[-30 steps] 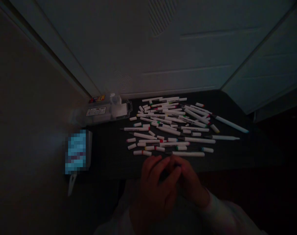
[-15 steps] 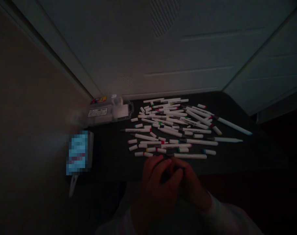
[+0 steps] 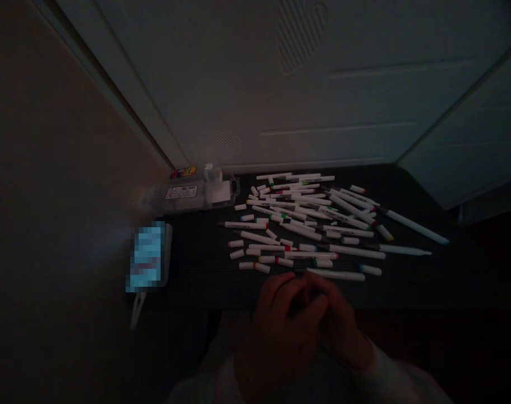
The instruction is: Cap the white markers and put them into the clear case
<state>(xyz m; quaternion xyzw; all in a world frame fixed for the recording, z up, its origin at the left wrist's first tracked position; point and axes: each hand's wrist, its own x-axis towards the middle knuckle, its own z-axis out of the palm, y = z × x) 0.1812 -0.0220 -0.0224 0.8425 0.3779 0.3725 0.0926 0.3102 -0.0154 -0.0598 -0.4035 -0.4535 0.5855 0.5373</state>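
Note:
My left hand [image 3: 282, 325] and my right hand [image 3: 341, 320] are pressed together at the table's front edge, fingers curled inward. Whatever lies between them is hidden by the fingers and the dark. Just beyond the fingertips lies an uncapped white marker [image 3: 335, 274]. A loose cap with a green band [image 3: 323, 263] and another with a blue end [image 3: 369, 269] rest close by. Farther back, a heap of white markers [image 3: 299, 213] and caps in many colours spreads over the dark table [image 3: 196, 264].
A clear plastic case [image 3: 192, 196] with a label stands at the back left. In front of it is a device with a lit, blurred screen [image 3: 148, 255], a strap [image 3: 137, 310] hanging below. A pale panel with heart patterns [image 3: 301, 33] rises behind the table.
The whole view has shifted slightly, so the table and markers appear farther right. My hands stay together in much the same pose.

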